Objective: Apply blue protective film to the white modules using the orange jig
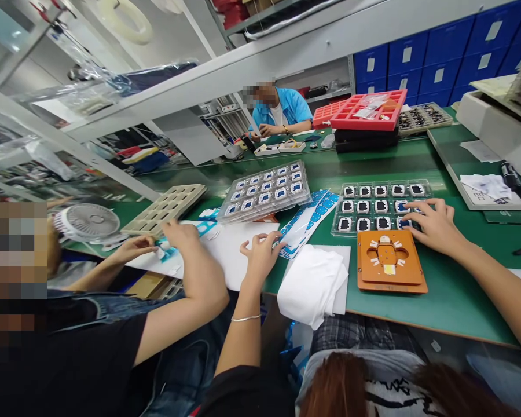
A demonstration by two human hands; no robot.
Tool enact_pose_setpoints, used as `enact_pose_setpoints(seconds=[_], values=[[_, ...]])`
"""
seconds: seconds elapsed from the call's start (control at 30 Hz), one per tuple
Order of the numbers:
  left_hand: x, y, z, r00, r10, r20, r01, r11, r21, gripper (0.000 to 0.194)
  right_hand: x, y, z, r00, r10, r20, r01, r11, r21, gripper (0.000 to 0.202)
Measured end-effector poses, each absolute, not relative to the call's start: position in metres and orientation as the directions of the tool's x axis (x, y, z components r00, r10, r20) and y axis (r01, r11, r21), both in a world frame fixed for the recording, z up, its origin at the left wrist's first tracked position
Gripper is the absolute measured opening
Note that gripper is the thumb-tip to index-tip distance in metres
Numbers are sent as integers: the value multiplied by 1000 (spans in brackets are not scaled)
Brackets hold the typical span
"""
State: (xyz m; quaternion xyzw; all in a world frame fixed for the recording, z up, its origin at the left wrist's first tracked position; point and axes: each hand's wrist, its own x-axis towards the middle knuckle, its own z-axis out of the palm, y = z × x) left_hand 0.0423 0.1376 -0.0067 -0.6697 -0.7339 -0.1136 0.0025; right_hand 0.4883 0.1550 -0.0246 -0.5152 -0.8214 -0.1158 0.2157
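My left hand (263,255), a thin bracelet at its wrist, hovers at the near end of the blue sticker sheets (315,217); its fingers are bent and apart, with nothing visible in them. Over the right side of a clear plastic tray (336,229) reaches my right hand (436,223). Its spread fingertips touch or nearly touch the small square black-and-white parts (381,207) there, some showing blue. An orange fixture (388,260) with a shaped recess and white pieces lies just in front of the tray. Between my hands is a white cloth (315,284).
At left, a co-worker's hands (134,249) work over white paper (232,252). Stacked clear trays (267,191), a beige tray (165,208) and a small fan (87,221) stand behind. Red trays (369,110) sit farther back, near another person (282,110).
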Motion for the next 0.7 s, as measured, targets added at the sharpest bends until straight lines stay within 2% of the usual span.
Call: enact_pose_setpoints(seconds=[0.2,0.37,0.57,0.7], values=[[36,141,-7,-45,988,150,979,14,201,22,489,156,-25,-398,804,441,889,456,-30,20],[35,145,-9,-107,974,198,964,53,261,31,492,158,-27,-410,800,438,888,459,-8,21],[30,150,-12,-206,933,294,927,90,365,27,494,161,-31,-438,770,463,871,492,6,21],[26,151,-12,-239,880,411,894,34,447,27,494,166,-32,-489,716,498,816,578,-29,19]])
